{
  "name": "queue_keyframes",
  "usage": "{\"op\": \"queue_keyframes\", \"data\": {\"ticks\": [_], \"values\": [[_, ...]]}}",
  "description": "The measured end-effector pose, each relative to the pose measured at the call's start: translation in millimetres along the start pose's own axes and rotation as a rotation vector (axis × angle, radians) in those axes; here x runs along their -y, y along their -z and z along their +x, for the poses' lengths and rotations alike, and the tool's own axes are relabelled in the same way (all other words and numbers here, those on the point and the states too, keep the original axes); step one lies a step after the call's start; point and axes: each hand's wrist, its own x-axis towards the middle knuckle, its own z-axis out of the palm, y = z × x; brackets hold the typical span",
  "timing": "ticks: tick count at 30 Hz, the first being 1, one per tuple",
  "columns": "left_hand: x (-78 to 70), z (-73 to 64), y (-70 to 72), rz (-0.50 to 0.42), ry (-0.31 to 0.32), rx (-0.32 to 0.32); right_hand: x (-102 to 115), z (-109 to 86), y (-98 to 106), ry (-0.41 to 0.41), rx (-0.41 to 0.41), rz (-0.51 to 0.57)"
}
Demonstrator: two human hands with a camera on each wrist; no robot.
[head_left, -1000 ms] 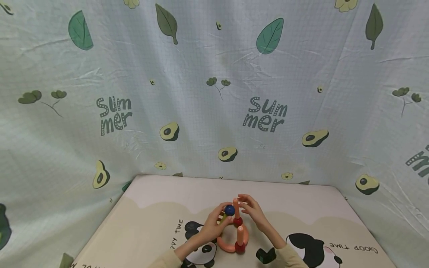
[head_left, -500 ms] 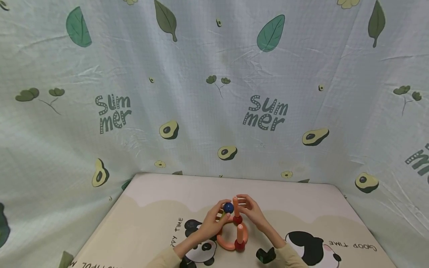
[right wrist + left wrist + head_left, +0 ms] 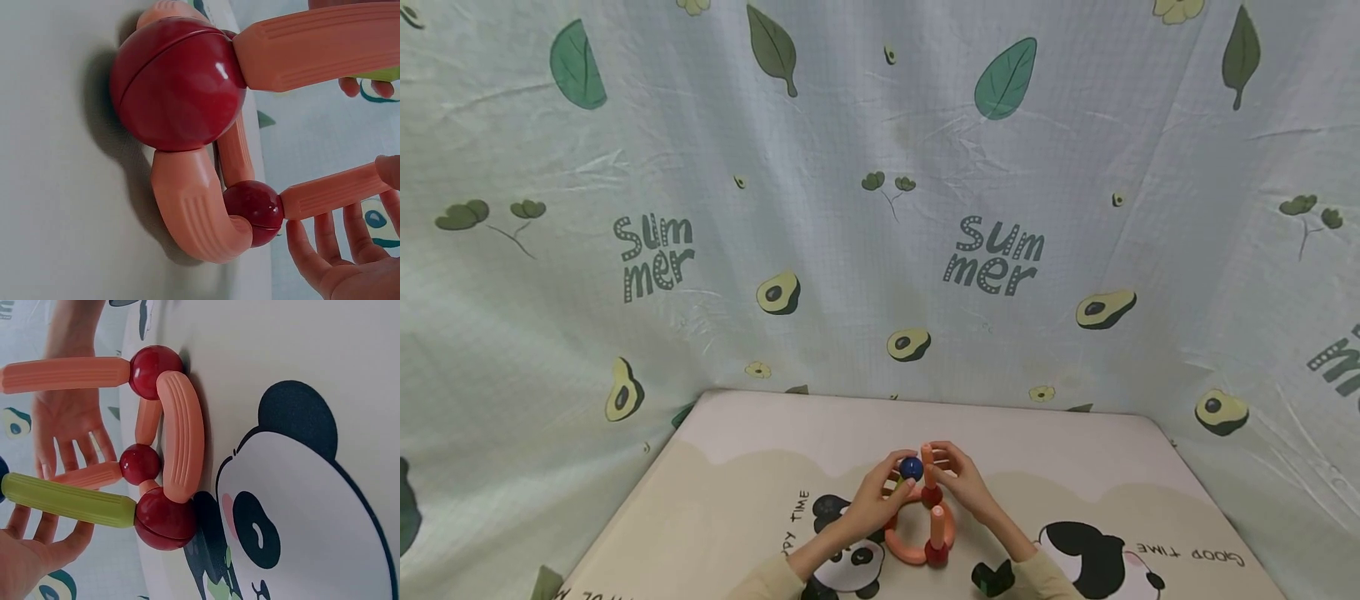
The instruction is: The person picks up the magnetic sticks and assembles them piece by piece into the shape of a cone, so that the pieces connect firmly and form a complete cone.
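Note:
A toy frame of curved orange rods (image 3: pixel 906 553) and red balls (image 3: pixel 180 84) forms a ring on the table, with straight rods standing up from the balls. My left hand (image 3: pixel 868 504) holds the yellow-green rod (image 3: pixel 69 500) near its top, where a blue ball (image 3: pixel 912 469) sits. At the far upright orange rod (image 3: pixel 337 189), my right hand (image 3: pixel 967 487) has its thumb on the upper end and its fingers behind. Nearest the front stands another upright orange rod (image 3: pixel 937 527), which neither hand touches.
A dark green block-like piece (image 3: pixel 992 577) lies by the right sleeve (image 3: pixel 1047 575). The pale tabletop (image 3: pixel 737 467) bears panda prints and lettering. Behind it hangs a curtain (image 3: pixel 835 242) printed with leaves and avocados.
My right hand's fingers and thumb have closed in on the far upright orange rod. The left hand and blue ball have shifted slightly left. The ring stays in place.

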Motion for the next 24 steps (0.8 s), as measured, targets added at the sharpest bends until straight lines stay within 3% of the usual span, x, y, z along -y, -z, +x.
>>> {"op": "queue_keyframes", "data": {"ticks": [10, 24], "values": [[1.5, 0.3, 1.0, 0.012, -0.024, -0.061, 0, -3.0, 1, 0.022, 0.031, 0.007], [3.4, 3.6, 1.6, 0.005, -0.028, -0.092, -1, -11.0, 1, 0.176, 0.063, -0.126]]}}
